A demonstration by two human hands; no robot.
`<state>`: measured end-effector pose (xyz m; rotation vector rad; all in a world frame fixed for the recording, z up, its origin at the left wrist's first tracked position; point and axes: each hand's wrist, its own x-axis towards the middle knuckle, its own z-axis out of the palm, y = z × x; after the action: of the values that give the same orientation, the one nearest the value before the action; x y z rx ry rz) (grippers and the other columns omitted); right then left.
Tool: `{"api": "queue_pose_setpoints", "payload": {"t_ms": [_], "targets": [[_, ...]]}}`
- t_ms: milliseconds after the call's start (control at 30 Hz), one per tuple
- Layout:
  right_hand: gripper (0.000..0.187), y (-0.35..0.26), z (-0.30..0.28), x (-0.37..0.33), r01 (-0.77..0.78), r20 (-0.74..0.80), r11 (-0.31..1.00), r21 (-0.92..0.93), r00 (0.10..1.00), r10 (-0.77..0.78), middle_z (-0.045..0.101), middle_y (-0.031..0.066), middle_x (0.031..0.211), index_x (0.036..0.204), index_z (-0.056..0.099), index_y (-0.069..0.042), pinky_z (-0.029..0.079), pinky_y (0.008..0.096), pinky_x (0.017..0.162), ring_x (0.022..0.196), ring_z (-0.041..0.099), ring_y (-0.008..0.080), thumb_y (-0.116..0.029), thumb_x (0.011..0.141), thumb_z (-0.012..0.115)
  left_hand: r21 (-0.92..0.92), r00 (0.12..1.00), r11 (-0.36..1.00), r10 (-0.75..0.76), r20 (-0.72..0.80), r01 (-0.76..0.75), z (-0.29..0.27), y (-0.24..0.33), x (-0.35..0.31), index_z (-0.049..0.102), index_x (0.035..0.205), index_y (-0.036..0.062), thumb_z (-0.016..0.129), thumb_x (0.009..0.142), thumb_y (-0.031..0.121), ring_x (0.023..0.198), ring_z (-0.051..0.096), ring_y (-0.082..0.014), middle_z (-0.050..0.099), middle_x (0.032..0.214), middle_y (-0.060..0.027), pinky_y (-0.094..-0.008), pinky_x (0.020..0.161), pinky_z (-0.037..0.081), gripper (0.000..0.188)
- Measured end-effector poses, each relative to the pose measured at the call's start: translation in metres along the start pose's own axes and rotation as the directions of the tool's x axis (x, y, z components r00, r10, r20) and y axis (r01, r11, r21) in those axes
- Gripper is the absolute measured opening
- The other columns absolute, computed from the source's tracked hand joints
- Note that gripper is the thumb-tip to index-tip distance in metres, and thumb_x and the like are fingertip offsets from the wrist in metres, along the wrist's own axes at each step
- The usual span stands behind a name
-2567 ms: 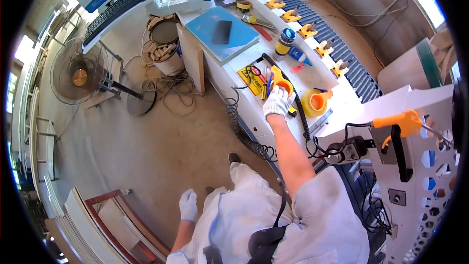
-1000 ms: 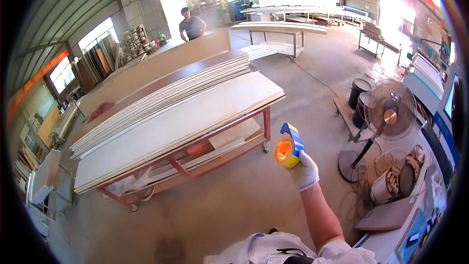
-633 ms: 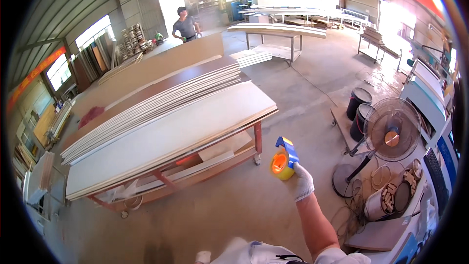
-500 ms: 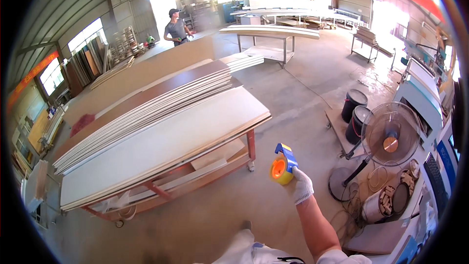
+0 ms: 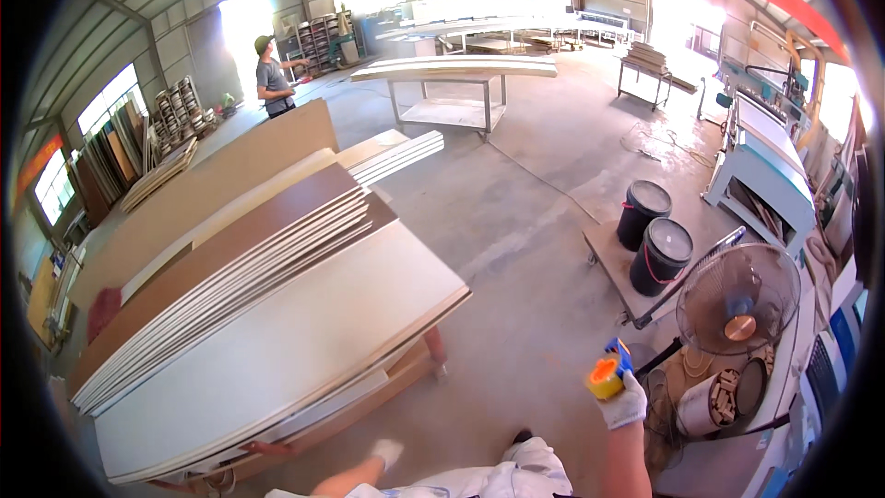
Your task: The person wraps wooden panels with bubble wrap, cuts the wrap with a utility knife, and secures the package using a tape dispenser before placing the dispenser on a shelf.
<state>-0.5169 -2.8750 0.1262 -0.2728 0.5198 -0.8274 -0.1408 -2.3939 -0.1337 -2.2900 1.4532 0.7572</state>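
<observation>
My right hand [image 5: 623,403], in a white glove, is raised in front of me at the lower right and grips a small yellow and blue bottle with an orange cap [image 5: 607,373]. My left hand [image 5: 386,452], also gloved in white, hangs low near my body and I cannot tell whether it holds anything. A big work table with a red frame [image 5: 433,347] stands to my left, carrying a wide white board [image 5: 277,350] and a staggered stack of white and brown panels [image 5: 249,258].
A standing fan [image 5: 737,299] is close on the right, with two black buckets [image 5: 654,240] on a low dolly behind it. Machines [image 5: 761,166] line the right wall. Another person [image 5: 274,83] stands far back by shelves. More panel tables [image 5: 456,69] stand beyond.
The view swung from a cluttered bench, where my right hand reached among tools, to the open hall. Since then the panel table has come closer on my left and my right hand has lowered.
</observation>
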Motion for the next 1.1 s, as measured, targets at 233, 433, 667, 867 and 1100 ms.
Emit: {"api": "queue_pose_setpoints", "payload": {"t_ms": [233, 433, 667, 867, 1100], "targets": [[0.052, -0.081, -0.052, 0.143, 0.154, -0.445, 0.966, 0.209, 0.894, -0.046, 0.063, 0.0134, 0.149, 0.154, 0.054, -0.01, 0.047, 0.0594, 0.115, 0.133, 0.062, 0.0371, -0.04, 0.112, 0.049, -0.766, 0.678, -0.113, 0.397, -0.618, -0.633, -0.548, 0.177, 0.057, 0.078, 0.093, 0.0051, 0.069, 0.1, 0.011, 0.081, 0.066, -0.0139, 0.072, 0.086, -0.0033, -0.034, 0.073, 0.052, 0.012], [0.05, -0.147, 0.033, 0.324, 0.087, -0.379, 0.996, 0.023, 0.922, -0.072, 0.065, 0.0141, 0.144, 0.151, 0.056, -0.008, 0.048, 0.0603, 0.112, 0.13, 0.064, 0.0374, -0.035, 0.11, 0.056, -0.192, -0.234, -0.631, 0.528, -0.816, -0.752, -0.779, 0.222, 0.052, 0.077, 0.095, 0.0056, 0.07, 0.1, 0.012, 0.081, 0.066, -0.0131, 0.072, 0.088, -0.0024, -0.033, 0.071, 0.051, 0.011], [0.047, -0.186, 0.126, 0.55, -0.038, -0.32, 0.991, -0.129, 0.947, -0.006, 0.067, 0.0141, 0.144, 0.151, 0.055, -0.008, 0.047, 0.061, 0.112, 0.132, 0.064, 0.0378, -0.027, 0.108, 0.061, -0.012, -0.355, -0.641, 0.441, -0.824, -0.767, -0.885, 0.201, 0.19, 0.077, 0.096, 0.0062, 0.071, 0.1, 0.013, 0.08, 0.066, -0.0123, 0.072, 0.089, -0.0015, -0.0318, 0.068, 0.05, 0.01], [0.045, -0.194, 0.169, 0.73, -0.159, -0.367, 0.97, -0.184, 0.926, 0.082, 0.066, 0.0134, 0.145, 0.15, 0.056, -0.009, 0.047, 0.0636, 0.112, 0.133, 0.064, 0.0386, -0.029, 0.109, 0.059, 0.243, -0.554, -0.621, 0.374, -0.744, -0.746, -0.968, 0.136, 0.328, 0.076, 0.098, 0.0066, 0.072, 0.1, 0.014, 0.079, 0.065, -0.0115, 0.072, 0.09, -0.0006, -0.0307, 0.065, 0.049, 0.009], [0.051, -0.23, 0.21, 0.881, -0.041, -0.232, 0.996, -0.083, 0.972, 0.021, 0.066, 0.0185, 0.143, 0.151, 0.053, -0.005, 0.05, 0.0632, 0.111, 0.131, 0.064, 0.0406, -0.029, 0.107, 0.059, 0.921, -0.916, 0.32, 0.257, -0.308, -0.221, -1.084, 0.073, 0.515, 0.076, 0.099, 0.0072, 0.073, 0.1, 0.016, 0.078, 0.065, -0.0107, 0.071, 0.091, 0.0004, -0.0295, 0.062, 0.048, 0.009]]}}
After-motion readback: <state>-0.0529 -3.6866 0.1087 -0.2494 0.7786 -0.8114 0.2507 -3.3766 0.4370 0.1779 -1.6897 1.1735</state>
